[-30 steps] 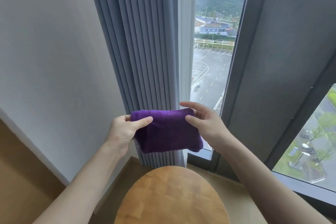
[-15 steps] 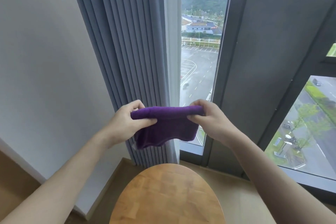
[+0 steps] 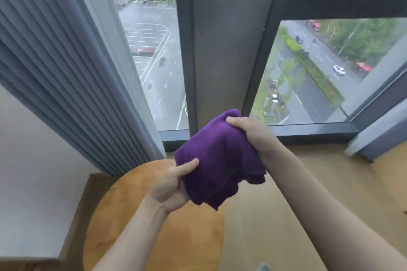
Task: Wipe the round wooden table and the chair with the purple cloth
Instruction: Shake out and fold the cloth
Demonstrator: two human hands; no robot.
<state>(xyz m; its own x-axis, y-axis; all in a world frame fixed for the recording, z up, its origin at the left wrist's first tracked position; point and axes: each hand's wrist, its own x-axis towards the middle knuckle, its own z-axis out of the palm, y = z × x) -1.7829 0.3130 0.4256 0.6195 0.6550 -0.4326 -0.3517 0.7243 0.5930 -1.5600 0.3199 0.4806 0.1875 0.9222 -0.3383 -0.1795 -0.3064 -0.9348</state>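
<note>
Hands, left [image 3: 169,185] and right [image 3: 253,136], grip purple cloth [image 3: 218,160] above round wooden table [image 3: 136,226].

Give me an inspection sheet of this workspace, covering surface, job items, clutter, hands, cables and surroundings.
Surface: round wooden table, bare wood showing, below the hands.
Job's things: purple cloth, bunched, held in the air above the table; chair not in view.
Clutter: nothing seen.
Grippers: left hand grips the cloth's lower edge; right hand grips its upper part.
Cables: nothing seen.
Surroundings: grey curtain at left, window onto a wet car park, wooden floor.
</note>
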